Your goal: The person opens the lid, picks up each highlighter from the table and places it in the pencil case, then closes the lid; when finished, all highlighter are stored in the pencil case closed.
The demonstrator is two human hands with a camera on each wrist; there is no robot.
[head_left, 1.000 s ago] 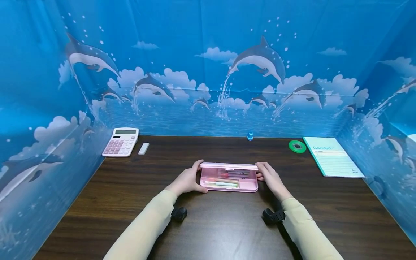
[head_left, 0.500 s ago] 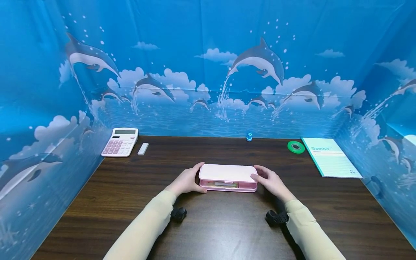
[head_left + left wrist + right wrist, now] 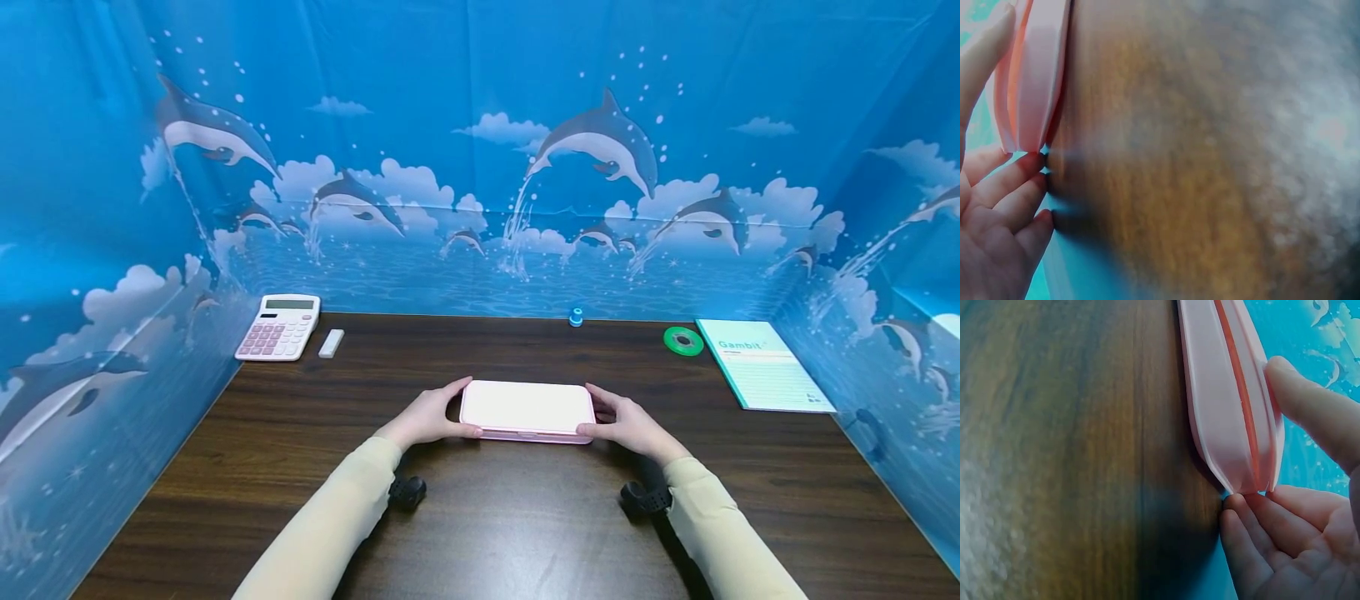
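Note:
A pink pencil case (image 3: 527, 407) with a pale lid lies on the dark wooden table, its lid lowered over the base. My left hand (image 3: 431, 415) grips the left end, thumb along the front edge and fingers at the end and back. At the right end my right hand (image 3: 626, 423) holds it, with the thumb at the lid's front corner. A thin orange-red line runs between lid and base of the case (image 3: 1222, 406) in the right wrist view. Fingertips meet the end of the case (image 3: 1038, 69) in the left wrist view too. The pens inside are now hidden.
A white calculator (image 3: 279, 327) and a small white eraser-like block (image 3: 331, 343) lie at the back left. Along the back right are a small blue item (image 3: 576, 317), a green disc (image 3: 683, 340) and a notepad (image 3: 765, 365). A dolphin-printed curtain (image 3: 420, 125) surrounds the table (image 3: 525, 517).
The pencil case's lid has come down from standing open to covering the pens. My right hand has moved from the lid's edge to the case's right end; the left stays in place.

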